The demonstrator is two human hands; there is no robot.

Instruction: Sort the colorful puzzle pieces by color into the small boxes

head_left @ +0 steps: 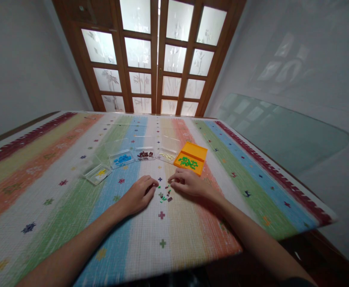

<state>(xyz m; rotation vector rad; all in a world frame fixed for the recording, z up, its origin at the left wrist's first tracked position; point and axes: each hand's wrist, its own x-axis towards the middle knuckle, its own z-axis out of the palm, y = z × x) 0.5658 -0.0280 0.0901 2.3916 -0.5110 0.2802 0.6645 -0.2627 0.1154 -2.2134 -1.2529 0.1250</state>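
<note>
A small heap of tiny coloured pieces (164,194) lies on the striped tablecloth (57,207) between my hands. My left hand (140,194) rests on the cloth just left of the heap, its fingers curled in; what they hold, if anything, is hidden. My right hand (185,182) sits at the heap's right, fingertips pinched together by the pieces. Behind the right hand an orange box (191,158) holds green pieces.
Clear boxes stand in a row behind the hands: one with yellow pieces (98,173), one with blue (121,159), one with dark red (145,154), one with pale pieces (166,155). A glass-paned wooden door (158,56) is beyond the table. The table's right edge (282,167) drops off.
</note>
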